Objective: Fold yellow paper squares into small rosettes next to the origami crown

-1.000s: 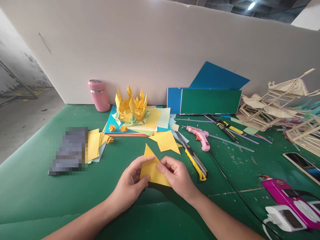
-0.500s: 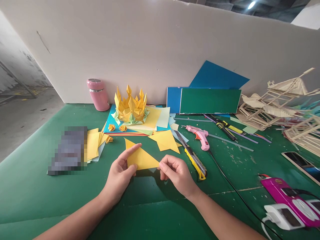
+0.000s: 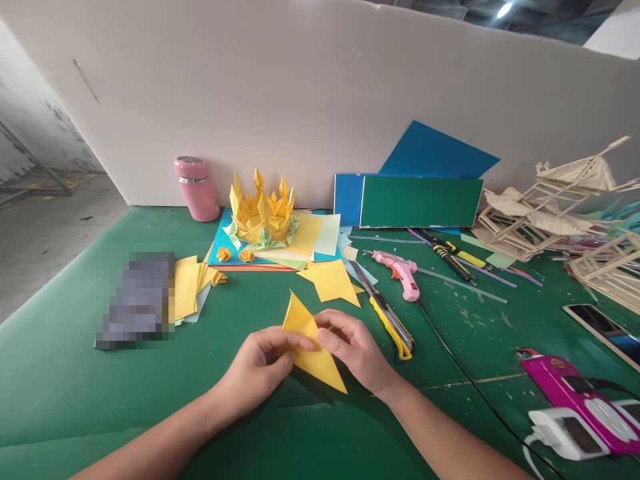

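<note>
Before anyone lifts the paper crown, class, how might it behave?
The crown is probably light, being folded paper. Its thin, pointed spikes could bend if gripped. Pushed, it may drag the loose sheets beneath.

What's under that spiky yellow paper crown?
Flat blue, yellow and pale-green paper sheets show around the crown. The part directly beneath it is covered, so I can't tell what's there.
</note>
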The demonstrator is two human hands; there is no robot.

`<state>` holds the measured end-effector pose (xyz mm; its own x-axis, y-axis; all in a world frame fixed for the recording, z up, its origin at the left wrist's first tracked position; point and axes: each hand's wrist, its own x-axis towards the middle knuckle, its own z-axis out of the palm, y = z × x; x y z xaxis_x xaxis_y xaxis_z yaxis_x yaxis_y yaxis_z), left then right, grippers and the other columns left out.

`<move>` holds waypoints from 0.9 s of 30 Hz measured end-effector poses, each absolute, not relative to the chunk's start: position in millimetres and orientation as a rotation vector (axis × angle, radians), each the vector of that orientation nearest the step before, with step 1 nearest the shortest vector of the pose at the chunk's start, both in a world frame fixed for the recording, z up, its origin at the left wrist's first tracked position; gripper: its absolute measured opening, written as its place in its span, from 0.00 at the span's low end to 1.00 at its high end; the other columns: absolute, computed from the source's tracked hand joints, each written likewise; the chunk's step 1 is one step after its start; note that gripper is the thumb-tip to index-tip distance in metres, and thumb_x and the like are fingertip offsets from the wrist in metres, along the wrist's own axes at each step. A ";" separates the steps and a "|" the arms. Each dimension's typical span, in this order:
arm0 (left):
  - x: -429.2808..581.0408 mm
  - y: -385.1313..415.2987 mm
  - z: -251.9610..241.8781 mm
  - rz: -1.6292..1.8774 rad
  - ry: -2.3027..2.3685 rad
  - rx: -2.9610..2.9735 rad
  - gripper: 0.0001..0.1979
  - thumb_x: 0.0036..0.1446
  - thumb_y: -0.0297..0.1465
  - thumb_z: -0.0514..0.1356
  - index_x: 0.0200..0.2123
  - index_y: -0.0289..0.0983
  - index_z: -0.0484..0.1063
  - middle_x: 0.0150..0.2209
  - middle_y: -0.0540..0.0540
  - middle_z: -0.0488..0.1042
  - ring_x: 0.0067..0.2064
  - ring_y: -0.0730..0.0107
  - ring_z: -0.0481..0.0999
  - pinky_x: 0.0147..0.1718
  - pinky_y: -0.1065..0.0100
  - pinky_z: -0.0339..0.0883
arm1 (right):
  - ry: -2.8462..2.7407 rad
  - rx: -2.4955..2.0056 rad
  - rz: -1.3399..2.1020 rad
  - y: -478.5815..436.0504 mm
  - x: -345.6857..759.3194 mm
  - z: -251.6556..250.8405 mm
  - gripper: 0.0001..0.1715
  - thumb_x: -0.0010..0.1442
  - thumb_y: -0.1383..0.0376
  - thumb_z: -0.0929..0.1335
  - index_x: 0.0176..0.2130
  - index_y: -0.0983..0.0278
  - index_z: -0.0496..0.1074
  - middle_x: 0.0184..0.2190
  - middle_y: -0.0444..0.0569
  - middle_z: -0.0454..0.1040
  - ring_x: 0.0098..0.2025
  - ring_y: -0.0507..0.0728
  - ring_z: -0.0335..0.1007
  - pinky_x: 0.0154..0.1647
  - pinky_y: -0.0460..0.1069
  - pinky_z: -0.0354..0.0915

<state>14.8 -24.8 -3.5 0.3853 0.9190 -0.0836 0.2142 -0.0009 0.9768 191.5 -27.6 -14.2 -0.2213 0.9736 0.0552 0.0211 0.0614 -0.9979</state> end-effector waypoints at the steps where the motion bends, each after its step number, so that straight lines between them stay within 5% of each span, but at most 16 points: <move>1: 15.0 -25.1 -4.1 0.746 1.079 1.559 0.13 0.45 0.26 0.55 0.30 0.36 0.80 0.28 0.45 0.75 0.29 0.69 0.70 0.28 0.71 0.63 | -1.455 -1.075 1.301 -27.8 191.0 -14.1 0.16 0.54 0.53 0.68 0.27 0.63 0.71 0.29 0.46 0.66 0.31 0.54 0.61 0.31 0.48 0.59; 6: 14.0 -26.6 -6.3 0.606 1.097 1.800 0.19 0.47 0.24 0.52 0.37 0.35 0.81 0.26 0.46 0.73 0.26 0.71 0.68 0.26 0.72 0.63 | -1.472 -1.077 1.298 -27.0 192.2 -14.8 0.18 0.55 0.56 0.68 0.20 0.64 0.72 0.27 0.46 0.64 0.30 0.53 0.60 0.31 0.49 0.58; 18: 10.8 -29.3 -7.3 0.385 0.911 1.798 0.22 0.42 0.19 0.52 0.36 0.36 0.81 0.32 0.46 0.78 0.25 0.75 0.70 0.22 0.76 0.61 | -1.311 -1.032 1.406 -25.9 192.5 -17.9 0.20 0.53 0.54 0.70 0.18 0.64 0.73 0.26 0.45 0.65 0.32 0.54 0.62 0.40 0.50 0.61; 27: 17.3 -30.8 -3.3 0.580 1.035 1.741 0.10 0.50 0.29 0.59 0.30 0.39 0.82 0.30 0.46 0.82 0.30 0.66 0.77 0.30 0.71 0.70 | -1.279 -1.077 1.360 -24.7 194.2 -15.6 0.16 0.51 0.55 0.71 0.21 0.64 0.72 0.22 0.41 0.59 0.27 0.51 0.54 0.30 0.48 0.56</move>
<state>17.3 -30.8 -3.3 0.5213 0.8497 -0.0784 0.3765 -0.1466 0.9147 194.2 -24.7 -15.6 -0.1646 0.9863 0.0056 -0.0658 -0.0053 -0.9978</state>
